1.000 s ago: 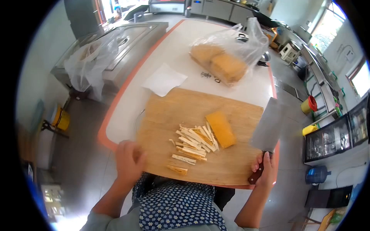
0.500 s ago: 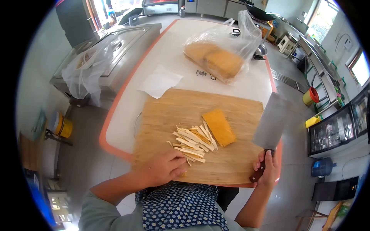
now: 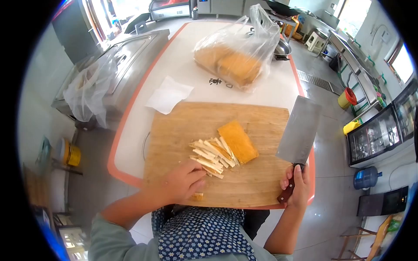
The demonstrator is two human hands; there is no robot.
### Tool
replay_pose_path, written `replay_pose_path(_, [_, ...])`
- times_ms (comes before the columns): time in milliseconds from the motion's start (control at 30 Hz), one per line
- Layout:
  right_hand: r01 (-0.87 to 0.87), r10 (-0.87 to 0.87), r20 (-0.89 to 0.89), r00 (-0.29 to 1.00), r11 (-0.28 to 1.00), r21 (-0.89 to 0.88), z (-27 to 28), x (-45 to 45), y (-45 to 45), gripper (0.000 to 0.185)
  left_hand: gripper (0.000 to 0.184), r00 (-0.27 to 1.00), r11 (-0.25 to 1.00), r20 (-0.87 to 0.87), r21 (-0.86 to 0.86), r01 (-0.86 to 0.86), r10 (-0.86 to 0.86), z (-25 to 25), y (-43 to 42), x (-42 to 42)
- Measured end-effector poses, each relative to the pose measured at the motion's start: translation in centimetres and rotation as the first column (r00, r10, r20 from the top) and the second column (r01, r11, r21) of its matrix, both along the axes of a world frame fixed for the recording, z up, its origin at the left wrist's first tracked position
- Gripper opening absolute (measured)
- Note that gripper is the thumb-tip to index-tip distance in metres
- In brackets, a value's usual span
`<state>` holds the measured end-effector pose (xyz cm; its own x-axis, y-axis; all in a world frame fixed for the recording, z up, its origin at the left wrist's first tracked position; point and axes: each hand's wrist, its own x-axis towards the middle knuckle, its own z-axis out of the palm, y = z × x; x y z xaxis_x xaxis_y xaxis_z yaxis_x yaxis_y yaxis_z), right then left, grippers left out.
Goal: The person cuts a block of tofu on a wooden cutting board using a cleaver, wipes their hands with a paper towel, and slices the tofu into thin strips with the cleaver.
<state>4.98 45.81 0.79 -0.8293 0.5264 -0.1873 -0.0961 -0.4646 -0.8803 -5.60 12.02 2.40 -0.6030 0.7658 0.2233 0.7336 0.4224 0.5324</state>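
My right hand [image 3: 296, 185] is closed round the dark wooden handle of a cleaver [image 3: 300, 128], its wide blade raised at the board's right edge. On the wooden cutting board [image 3: 183, 126] lies a heap of pale cut strips [image 3: 213, 154], with an orange-yellow slab [image 3: 238, 142] touching its right side. My left hand [image 3: 185, 180] is at the heap's lower left, its fingers bent together against the strips. What lies between those fingertips is hidden. A small orange piece [image 3: 197, 196] lies just below that hand.
Beyond the board, a clear plastic bag [image 3: 235, 61] holds more orange slabs on the white table [image 3: 130, 143]. A white sheet [image 3: 170, 95] touches the board's back left corner. A metal pan [image 3: 282, 48] stands behind the bag. Left is a steel counter [image 3: 152, 41].
My left hand has moved from the board's left edge to the strips and then slightly up against them. The cleaver stays raised in my right hand. The view has shifted a little.
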Motion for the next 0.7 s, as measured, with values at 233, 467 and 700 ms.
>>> replay_pose_path(233, [0.009, -0.010, 0.043, 0.999, 0.999, 0.037, 0.5, -0.3, -0.3, 0.010, 0.024, 0.996, 0.995, -0.005, 0.059, -0.083, 0.084, 0.6, -2.5, 0.5])
replay_pose_path(467, [-0.056, 0.060, -0.024, 0.998, 0.991, 0.122, 1.1, -0.3, -0.5, 0.009, 0.024, 0.999, 0.998, -0.025, 0.066, -0.023, 0.025, -0.3, -5.2, 2.6])
replay_pose_path(700, [-0.010, 0.011, -0.004, 1.000, 0.989, 0.146, 1.0, -0.2, -0.6, 0.016, 0.023, 0.999, 0.987, -0.051, 0.161, 0.004, 0.005, -1.1, -4.0, 1.2])
